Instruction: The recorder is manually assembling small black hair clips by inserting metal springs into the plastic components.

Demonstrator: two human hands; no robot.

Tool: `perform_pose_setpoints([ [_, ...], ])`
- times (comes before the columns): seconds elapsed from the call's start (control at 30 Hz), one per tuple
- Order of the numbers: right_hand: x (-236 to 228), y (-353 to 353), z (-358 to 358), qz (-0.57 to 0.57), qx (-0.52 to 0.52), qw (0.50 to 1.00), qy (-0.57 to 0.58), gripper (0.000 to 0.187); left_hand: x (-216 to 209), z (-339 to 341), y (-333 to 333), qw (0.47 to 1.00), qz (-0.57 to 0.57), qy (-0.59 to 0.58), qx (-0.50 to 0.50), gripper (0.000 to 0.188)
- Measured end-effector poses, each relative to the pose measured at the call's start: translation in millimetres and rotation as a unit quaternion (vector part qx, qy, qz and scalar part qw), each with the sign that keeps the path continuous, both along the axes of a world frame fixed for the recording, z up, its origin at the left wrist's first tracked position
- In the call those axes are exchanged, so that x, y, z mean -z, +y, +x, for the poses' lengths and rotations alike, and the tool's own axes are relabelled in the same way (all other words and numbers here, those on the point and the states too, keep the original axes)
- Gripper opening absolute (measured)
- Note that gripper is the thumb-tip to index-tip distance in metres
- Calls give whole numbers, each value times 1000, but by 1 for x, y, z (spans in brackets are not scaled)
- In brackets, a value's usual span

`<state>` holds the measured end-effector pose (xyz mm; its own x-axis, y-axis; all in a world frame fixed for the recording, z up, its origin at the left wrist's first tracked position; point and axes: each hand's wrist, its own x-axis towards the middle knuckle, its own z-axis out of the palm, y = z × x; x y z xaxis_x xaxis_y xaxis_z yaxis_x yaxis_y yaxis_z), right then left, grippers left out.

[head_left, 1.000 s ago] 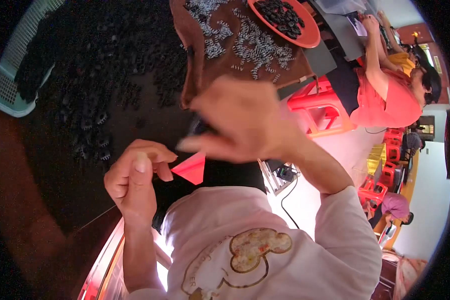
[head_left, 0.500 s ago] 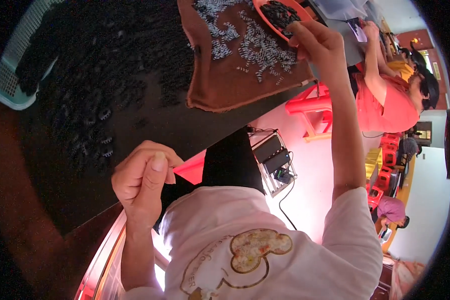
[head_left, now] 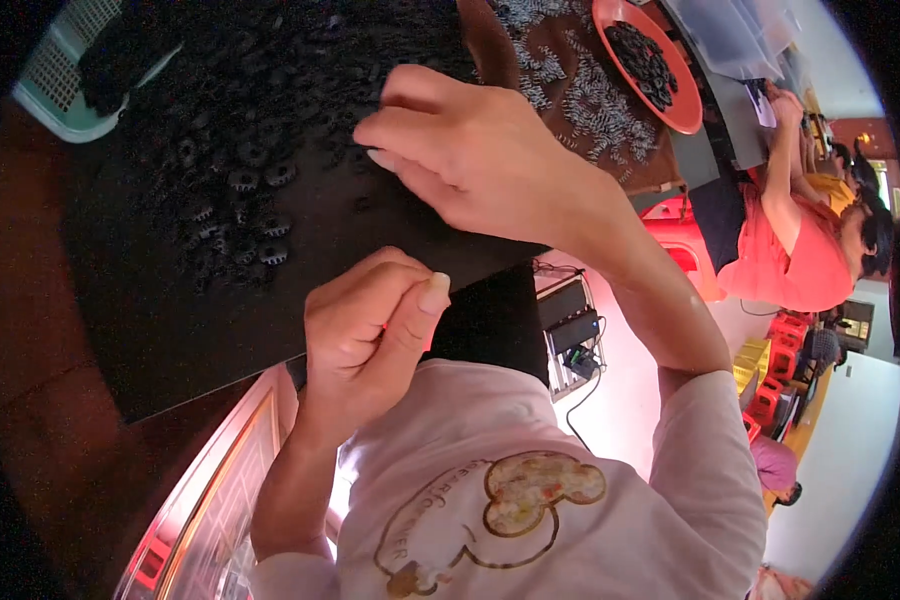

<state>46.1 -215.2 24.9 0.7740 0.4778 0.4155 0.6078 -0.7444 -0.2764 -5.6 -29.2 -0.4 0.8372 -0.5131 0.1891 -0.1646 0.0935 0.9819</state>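
Note:
My left hand (head_left: pixel 365 325) is closed in a loose fist near the table's front edge, thumb on top; whatever it may hold is hidden. Farther off, my right hand (head_left: pixel 470 150) hovers over the dark table (head_left: pixel 230 345) with its fingers curled in and the tips close together. I cannot make out anything between them. Beyond and left of both hands spreads a heap of small black toothed pieces (head_left: pixel 273 252), like halves of hair claw clips. Small metal springs (head_left: pixel 605 115) lie scattered on a brown cloth (head_left: pixel 662 168), partly behind my right hand.
An orange dish (head_left: pixel 684 112) of black pieces stands at the far right, beside clear plastic boxes (head_left: pixel 720 35). A pale green basket (head_left: pixel 85 128) sits at the far left. A red stool (head_left: pixel 685 255) and a co-worker in a red shirt (head_left: pixel 795 230) are to the right.
My right hand has moved left from the orange dish to above the table by the black pieces. My left hand, still closed, sits closer to it. The view has shifted.

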Motion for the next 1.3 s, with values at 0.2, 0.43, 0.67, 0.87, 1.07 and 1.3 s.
perform_pose_setpoints([
  [0.2,5,27,14,-38,-18,999,-13,13,0,4,3,1000,-6,-27,5,13],
  [0.43,6,28,22,-133,12,991,-11,12,4,11,3,998,-41,-51,10,15],
  [0.67,2,21,15,-56,1,997,-62,14,4,12,9,999,-40,1,9,15],
  [0.87,-13,11,-23,89,-21,995,-35,25,2,9,8,977,-107,180,-38,27],
  [1.07,-3,19,-46,53,-46,991,-117,25,0,6,4,971,-133,191,-62,34],
  [1.3,1,14,-55,155,-9,987,-39,40,-1,3,4,959,-157,233,-51,31],
])
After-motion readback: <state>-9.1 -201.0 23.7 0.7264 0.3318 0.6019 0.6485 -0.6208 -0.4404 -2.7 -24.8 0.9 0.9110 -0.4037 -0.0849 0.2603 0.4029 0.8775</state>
